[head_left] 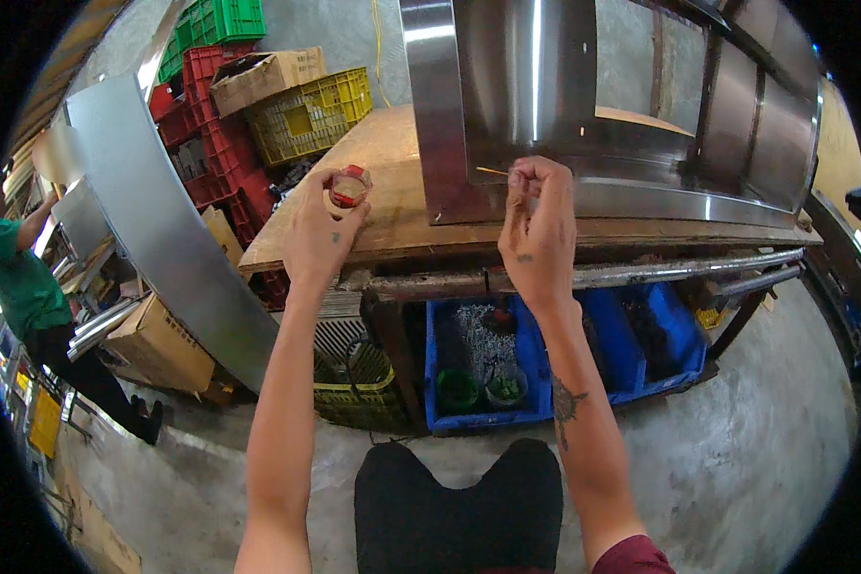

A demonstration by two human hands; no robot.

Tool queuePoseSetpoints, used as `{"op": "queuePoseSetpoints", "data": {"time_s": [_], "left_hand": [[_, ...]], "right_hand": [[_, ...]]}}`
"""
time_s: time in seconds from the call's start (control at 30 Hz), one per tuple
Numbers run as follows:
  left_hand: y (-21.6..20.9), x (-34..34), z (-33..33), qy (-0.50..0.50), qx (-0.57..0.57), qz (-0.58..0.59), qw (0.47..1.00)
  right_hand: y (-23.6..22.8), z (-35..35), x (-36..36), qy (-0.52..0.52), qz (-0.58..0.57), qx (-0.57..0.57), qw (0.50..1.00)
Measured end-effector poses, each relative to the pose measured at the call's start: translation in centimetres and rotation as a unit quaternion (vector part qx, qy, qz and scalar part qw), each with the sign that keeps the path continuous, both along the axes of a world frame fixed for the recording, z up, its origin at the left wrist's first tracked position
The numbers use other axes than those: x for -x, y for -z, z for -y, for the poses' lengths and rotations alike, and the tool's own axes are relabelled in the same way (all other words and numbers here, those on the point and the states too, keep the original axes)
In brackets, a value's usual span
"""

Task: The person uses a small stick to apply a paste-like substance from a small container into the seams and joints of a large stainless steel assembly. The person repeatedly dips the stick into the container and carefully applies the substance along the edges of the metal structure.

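Dark-trousered knees (454, 507) sit lowest in the view at six o'clock, and both bare forearms rise from there toward the worn plywood counter (392, 172). At about eleven o'clock from the knees, the left hand (323, 234) is closed around a small round clear container with a red rim (349, 187), pinched between thumb and fingertips and held just above the counter's near edge. At about one o'clock, the right hand (538, 225) is curled shut, its fingertips pinching a thin pale yellowish stick (493, 171); whether anything else is inside the fist cannot be told. That stick's long axis runs nearly level, its free end pointing toward nine o'clock, straight at the container, which lies well apart from it across the counter. The right hand is the nearer one to the large bent stainless-steel sheet panel (507, 96) standing on the counter, almost touching its lower face. Below the counter's edge runs a rusty steel pipe (584, 277), and under it sit blue plastic bins (507, 364) with small parts. Stacked red, yellow and green crates (258, 105) fill the ten o'clock side, where another person in a green shirt (24, 287) works.
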State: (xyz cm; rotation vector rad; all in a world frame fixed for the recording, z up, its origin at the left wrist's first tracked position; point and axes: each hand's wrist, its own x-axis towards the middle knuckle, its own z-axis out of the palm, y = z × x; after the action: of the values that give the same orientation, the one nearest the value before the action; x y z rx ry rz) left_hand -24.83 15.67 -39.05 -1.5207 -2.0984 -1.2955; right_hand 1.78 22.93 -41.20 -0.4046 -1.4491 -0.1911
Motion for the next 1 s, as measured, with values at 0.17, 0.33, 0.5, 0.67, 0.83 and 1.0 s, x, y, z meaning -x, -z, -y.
{"op": "queuePoseSetpoints", "data": {"time_s": [0.17,0.33,0.5,0.67,0.83,1.0], "left_hand": [[0.2,0.4,-0.1,0.012,-0.042,-0.029,0.999],[0.3,0.1,-0.1,0.011,-0.055,-0.044,0.997],[0.5,0.5,-0.3,0.025,-0.053,-0.018,0.998],[0.3,0.2,-0.3,0.011,-0.053,-0.043,0.998],[0.6,0.6,-0.5,0.008,-0.048,-0.047,0.998],[0.3,0.1,-0.5,0.005,-0.037,-0.034,0.999]], "right_hand": [[1.1,0.4,0.5,-0.021,0.019,0.041,0.999],[1.8,-0.2,0.6,0.015,0.043,0.008,0.999],[1.9,0.0,1.0,0.021,0.053,0.01,0.998],[2.0,-0.4,1.0,0.023,0.052,0.004,0.998],[2.0,-0.2,1.2,0.026,0.052,0.003,0.998],[1.8,-0.1,1.1,0.039,0.052,0.002,0.998]]}}
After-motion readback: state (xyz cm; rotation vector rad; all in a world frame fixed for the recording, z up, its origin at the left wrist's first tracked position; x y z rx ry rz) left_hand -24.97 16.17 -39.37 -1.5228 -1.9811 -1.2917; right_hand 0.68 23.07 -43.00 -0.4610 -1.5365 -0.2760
